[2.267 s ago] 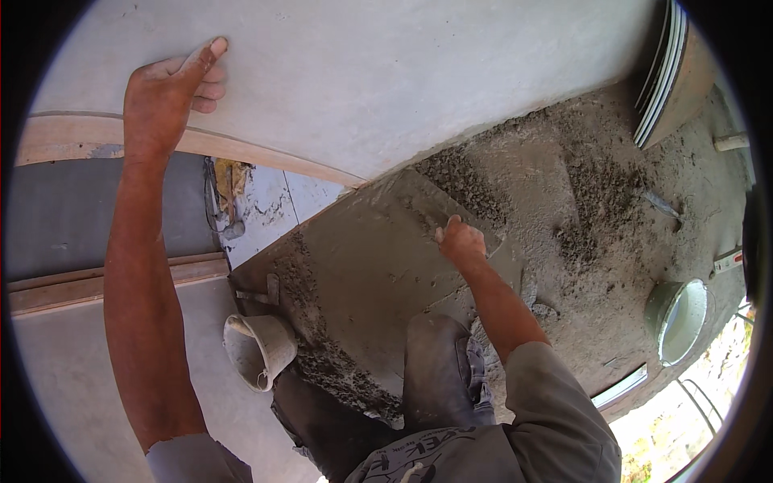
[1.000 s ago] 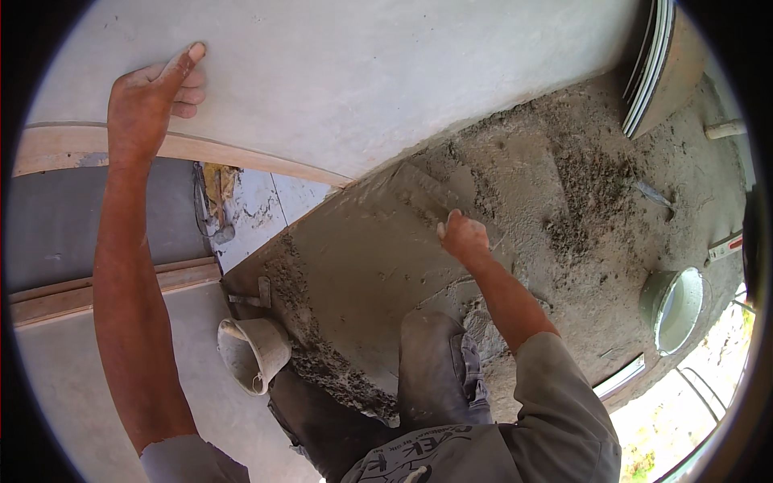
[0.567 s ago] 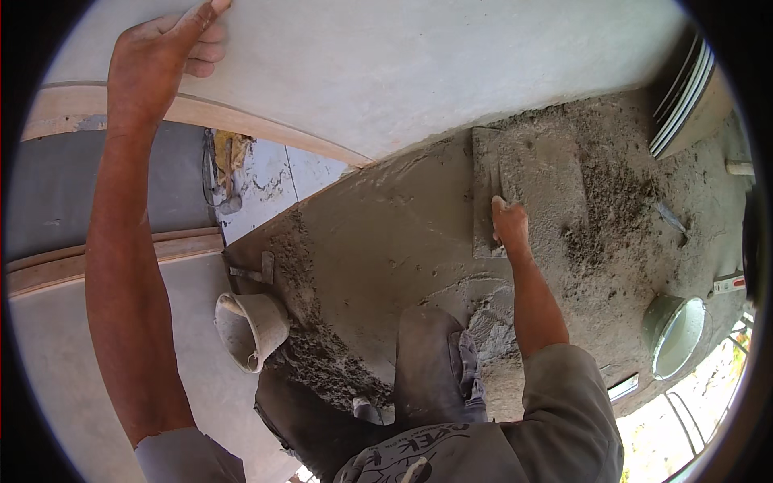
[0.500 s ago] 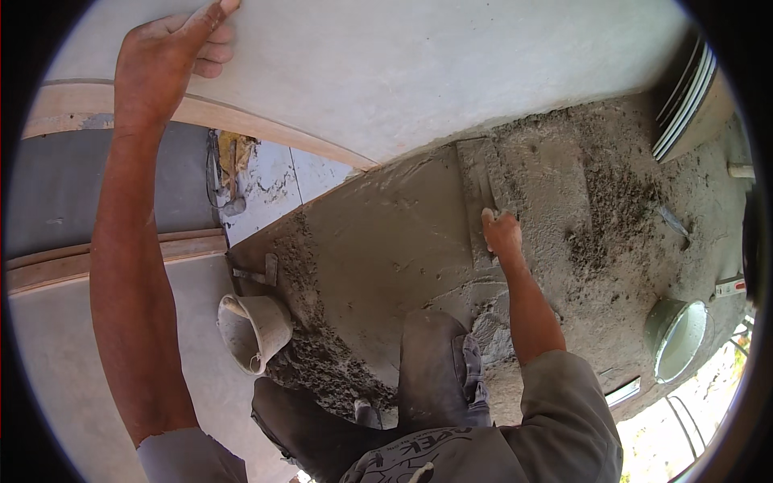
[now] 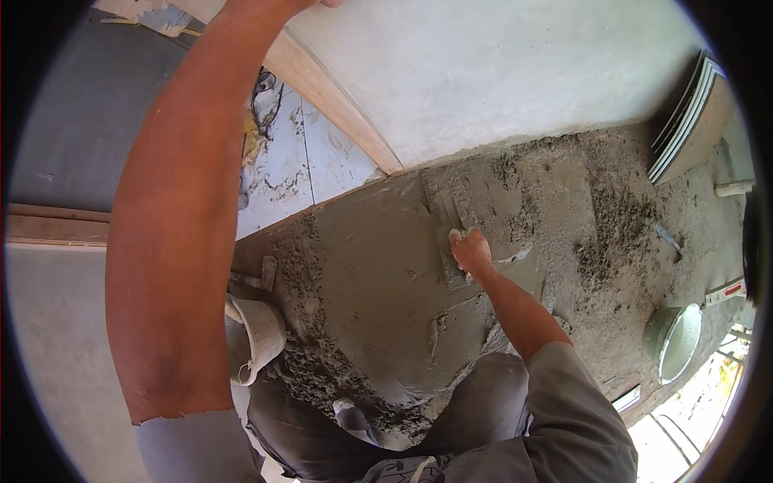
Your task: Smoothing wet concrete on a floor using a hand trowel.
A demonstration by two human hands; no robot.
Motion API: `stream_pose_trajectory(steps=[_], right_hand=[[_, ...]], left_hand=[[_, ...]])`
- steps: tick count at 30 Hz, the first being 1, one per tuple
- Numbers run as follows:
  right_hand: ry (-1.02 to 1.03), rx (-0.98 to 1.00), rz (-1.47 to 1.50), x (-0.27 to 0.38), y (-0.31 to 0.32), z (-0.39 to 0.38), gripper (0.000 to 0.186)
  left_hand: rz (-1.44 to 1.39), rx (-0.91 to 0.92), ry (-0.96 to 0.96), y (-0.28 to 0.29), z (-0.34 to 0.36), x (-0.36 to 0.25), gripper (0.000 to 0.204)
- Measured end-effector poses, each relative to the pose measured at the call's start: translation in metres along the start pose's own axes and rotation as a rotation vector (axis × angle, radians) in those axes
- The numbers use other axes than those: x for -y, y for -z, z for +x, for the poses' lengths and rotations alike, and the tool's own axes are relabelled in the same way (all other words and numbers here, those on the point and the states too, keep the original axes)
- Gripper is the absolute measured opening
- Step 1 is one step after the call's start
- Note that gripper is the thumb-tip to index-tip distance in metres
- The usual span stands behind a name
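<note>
My right hand [image 5: 471,251] is closed on the handle of a plastering trowel [image 5: 440,216], whose long flat blade is coated in grey mortar. The blade lies flat on wet mortar [image 5: 370,274] spread over the floor; its left side is smooth, while the mortar to the right of my hand is rougher. My left arm reaches up across the left of the view. Only a sliver of my left hand [image 5: 318,3] shows at the top edge, beside the pale wall [image 5: 483,72], and its fingers are mostly cut off.
A mortar-stained bucket [image 5: 266,338] stands left behind my forearm, near a small hand tool [image 5: 267,272]. To the right are another bucket [image 5: 679,344], a stack of thin panels [image 5: 691,121], and a small tool [image 5: 667,237]. A wooden door frame [image 5: 338,97] borders white tiles [image 5: 278,161].
The trowel and my right hand have shifted left and slightly nearer over the mortar. My left arm has moved up and right, taking the hand mostly out of view. My knees have spread apart.
</note>
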State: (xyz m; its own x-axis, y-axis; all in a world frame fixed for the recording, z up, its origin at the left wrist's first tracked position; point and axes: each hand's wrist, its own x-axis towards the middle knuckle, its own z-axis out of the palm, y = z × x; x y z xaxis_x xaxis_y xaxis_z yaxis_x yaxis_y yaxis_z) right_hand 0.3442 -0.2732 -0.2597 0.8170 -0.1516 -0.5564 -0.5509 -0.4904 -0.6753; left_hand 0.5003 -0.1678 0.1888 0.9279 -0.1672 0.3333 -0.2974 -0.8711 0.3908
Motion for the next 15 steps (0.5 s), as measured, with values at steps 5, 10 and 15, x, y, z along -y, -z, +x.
stream_pose_trajectory(steps=[5,10,15], right_hand=[[-0.031,0.002,-0.042,0.006,-0.039,-0.007,0.051],[-0.043,-0.023,-0.003,0.026,-0.067,-0.025,0.051],[0.029,-0.014,-0.054,0.054,-0.113,-0.04,0.05]], left_hand=[[-0.329,0.231,0.03,-0.006,0.002,0.039,0.044],[-0.235,0.467,0.153,-0.014,-0.148,0.116,0.049],[-0.467,0.292,0.571,0.032,-0.304,0.19,0.046]])
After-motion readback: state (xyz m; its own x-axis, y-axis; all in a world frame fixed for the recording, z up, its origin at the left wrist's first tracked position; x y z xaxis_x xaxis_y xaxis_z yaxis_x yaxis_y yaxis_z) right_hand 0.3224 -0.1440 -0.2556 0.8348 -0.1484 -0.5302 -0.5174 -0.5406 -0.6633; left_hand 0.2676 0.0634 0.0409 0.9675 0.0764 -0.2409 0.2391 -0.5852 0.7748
